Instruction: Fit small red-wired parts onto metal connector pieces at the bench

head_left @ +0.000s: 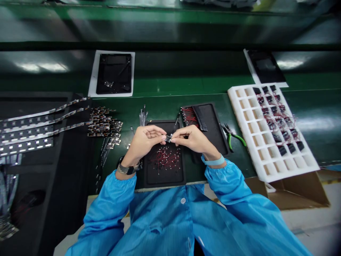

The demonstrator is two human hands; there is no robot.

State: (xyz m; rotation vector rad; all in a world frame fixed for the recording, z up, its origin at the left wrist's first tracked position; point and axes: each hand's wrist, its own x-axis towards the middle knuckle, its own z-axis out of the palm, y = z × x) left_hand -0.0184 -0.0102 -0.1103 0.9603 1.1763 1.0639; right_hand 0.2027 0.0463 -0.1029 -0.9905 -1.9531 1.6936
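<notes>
Over a black tray (164, 177), my left hand (146, 140) and my right hand (192, 139) meet, fingertips pinched on a small circuit piece (168, 138) between them. Its details are too small to tell. Below the hands, a loose pile of red wires (166, 159) with small white ends lies in the tray. A second black tray (213, 122), partly behind my right hand, holds more red wires (189, 116) and a row of black parts (199, 118).
Green-handled pliers (233, 137) lie right of the trays. Farther right, a white foam tray (262, 167) holds black parts with red wires. Stacked circuit pieces (99, 122) and long strips (39, 115) are at the left. Black tablets (114, 71) on white sheets lie at the back.
</notes>
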